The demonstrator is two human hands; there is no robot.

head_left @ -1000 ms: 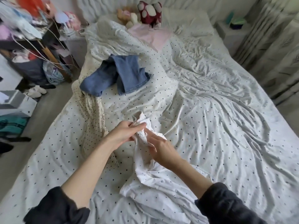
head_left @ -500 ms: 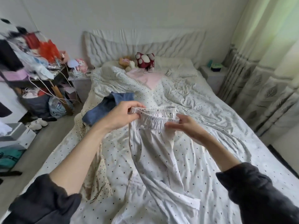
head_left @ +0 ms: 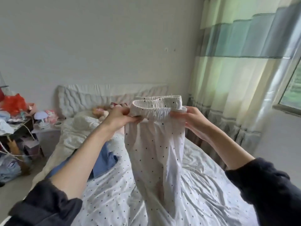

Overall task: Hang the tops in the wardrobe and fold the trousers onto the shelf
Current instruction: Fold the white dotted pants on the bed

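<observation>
Inspector A: The trousers (head_left: 154, 144) are thin white cloth, matt, dotted dark, with a gathered elastic waistband (head_left: 156, 110).

Inspector B: Agreed. The bed sheet (head_left: 203, 185) is the same dotted cloth, creased and slightly sheeny. The blue garment (head_left: 105, 162) looks like denim, matt.

Inspector A: The headboard cover (head_left: 97, 95) is quilted white fabric. The curtains (head_left: 236, 79) are translucent cloth. The sleeves (head_left: 268, 185) are dark, fuzzy knit.

Inspector B: The wall (head_left: 97, 38) is smooth, matt.
</observation>
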